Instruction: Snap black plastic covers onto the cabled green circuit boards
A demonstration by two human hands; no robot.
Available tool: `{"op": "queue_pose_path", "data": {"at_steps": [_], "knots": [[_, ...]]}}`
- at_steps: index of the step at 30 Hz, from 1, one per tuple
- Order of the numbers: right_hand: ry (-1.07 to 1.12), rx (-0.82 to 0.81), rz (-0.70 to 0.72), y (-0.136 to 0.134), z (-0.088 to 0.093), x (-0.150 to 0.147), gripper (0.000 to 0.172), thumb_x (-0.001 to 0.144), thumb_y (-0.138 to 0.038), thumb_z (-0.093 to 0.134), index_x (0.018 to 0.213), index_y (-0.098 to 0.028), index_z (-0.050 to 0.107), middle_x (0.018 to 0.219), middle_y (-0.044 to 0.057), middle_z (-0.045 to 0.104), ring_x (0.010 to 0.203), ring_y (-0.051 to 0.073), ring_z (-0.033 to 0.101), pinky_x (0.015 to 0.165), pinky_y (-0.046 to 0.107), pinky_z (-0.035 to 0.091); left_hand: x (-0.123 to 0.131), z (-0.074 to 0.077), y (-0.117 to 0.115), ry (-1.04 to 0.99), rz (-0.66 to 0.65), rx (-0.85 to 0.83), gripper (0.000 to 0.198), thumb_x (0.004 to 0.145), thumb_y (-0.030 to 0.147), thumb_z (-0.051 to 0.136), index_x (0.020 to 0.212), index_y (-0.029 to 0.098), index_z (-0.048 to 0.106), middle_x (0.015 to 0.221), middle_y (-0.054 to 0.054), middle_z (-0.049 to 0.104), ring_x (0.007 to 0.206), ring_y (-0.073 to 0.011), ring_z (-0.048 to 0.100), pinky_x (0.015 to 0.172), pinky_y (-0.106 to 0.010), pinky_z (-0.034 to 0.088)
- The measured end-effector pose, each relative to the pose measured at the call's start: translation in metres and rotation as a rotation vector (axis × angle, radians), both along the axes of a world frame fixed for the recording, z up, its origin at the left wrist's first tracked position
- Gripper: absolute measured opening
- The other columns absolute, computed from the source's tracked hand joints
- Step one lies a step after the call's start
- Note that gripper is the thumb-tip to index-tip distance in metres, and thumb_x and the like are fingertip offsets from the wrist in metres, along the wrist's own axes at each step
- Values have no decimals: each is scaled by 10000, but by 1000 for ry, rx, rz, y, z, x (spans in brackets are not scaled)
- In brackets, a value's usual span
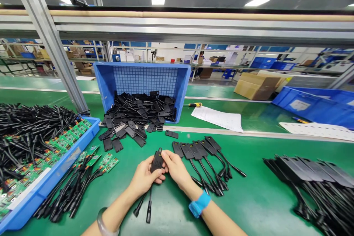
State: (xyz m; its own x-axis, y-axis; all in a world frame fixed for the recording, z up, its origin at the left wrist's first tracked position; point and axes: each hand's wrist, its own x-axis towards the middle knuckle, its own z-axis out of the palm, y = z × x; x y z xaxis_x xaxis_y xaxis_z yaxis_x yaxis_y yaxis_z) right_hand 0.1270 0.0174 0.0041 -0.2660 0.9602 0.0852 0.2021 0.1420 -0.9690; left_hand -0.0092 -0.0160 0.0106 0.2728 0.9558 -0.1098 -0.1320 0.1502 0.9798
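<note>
My left hand (144, 177) and my right hand (176, 169) meet over the green mat, both closed on one black plastic cable module (157, 160). Its two black leads (148, 206) hang down toward me between my wrists. The left fingers wrap its lower part; the right fingertips pinch its upper right side. A blue band is on my right wrist, a clear bangle on the left. Just right of my hands lies a row of several finished black modules (203, 151) with cables.
A tipped blue crate (182, 81) spills black plastic covers (138, 114) onto the mat. A blue tray (55, 169) at left holds green circuit boards with black cables. More cabled boards (91, 166) lie beside it. Black assemblies (309, 180) pile at right. Paper sheets, a screwdriver, boxes lie beyond.
</note>
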Motion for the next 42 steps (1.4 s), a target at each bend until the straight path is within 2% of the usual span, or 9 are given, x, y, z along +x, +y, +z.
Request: {"op": "queue_pose_path", "data": {"at_steps": [3,7,10,14,19,26,28,33,42], "knots": [[-342,328,-57,-8,1,-6,503,885,-421,458,1303,-142,446,1088,130,552,979,254,541,864,392,470,0,-4,2,-154,27,-17,843,625,291,795,1344,170,371,1001,-107,656,825,-174,650,729,-252,509],[-694,395,-43,-8,7,-8,544,907,-226,412,1422,-95,293,1151,162,521,1043,266,525,906,388,465,-4,-10,3,-192,-42,-58,1149,559,209,816,1468,243,115,1267,-163,542,1061,-231,594,815,-278,486],[-937,371,-101,0,13,-4,521,888,-168,421,1391,-53,350,1138,183,517,988,280,541,867,395,472,-8,-11,4,-109,-17,-33,1124,559,205,811,1469,231,152,1430,-198,367,1264,-279,440,949,-337,433],[-1139,414,-244,9,13,5,509,884,-217,462,1375,-101,399,1191,207,494,1028,329,498,839,447,440,-11,-9,5,17,42,49,948,610,232,783,1427,234,301,1441,-186,358,1313,-301,376,999,-392,404],[-1169,378,-369,16,2,15,569,896,-416,494,1386,-142,404,1393,228,365,1256,432,316,976,557,292,-13,-6,6,47,41,77,893,642,284,767,1412,219,320,1416,-187,397,1283,-303,416,965,-395,439],[-1044,408,-112,-6,3,9,483,913,-293,446,1382,-182,418,1419,193,363,1331,381,263,1061,530,230,-17,-13,12,178,160,214,689,701,200,623,1355,188,405,1392,-144,445,1300,-276,400,1041,-415,382],[-1000,394,-53,-14,3,6,569,899,-381,484,1416,-179,360,1460,198,295,1357,388,204,1069,539,220,-20,-16,13,250,169,275,720,666,115,544,1365,202,397,1406,-110,438,1316,-250,380,1081,-409,338],[-994,241,-138,-21,-4,1,1109,668,-702,640,1458,-51,212,1477,300,148,1337,501,128,1026,645,191,-24,-14,15,371,129,349,878,572,61,431,1431,191,298,1461,-68,366,1362,-210,302,1149,-381,207],[-911,225,-29,-27,8,-10,1070,733,-640,606,1448,25,168,1470,331,102,1356,459,118,1052,610,188,-20,1,10,552,-35,314,845,650,150,387,1472,151,191,1474,-66,324,1373,-232,279,1149,-413,160]]}}
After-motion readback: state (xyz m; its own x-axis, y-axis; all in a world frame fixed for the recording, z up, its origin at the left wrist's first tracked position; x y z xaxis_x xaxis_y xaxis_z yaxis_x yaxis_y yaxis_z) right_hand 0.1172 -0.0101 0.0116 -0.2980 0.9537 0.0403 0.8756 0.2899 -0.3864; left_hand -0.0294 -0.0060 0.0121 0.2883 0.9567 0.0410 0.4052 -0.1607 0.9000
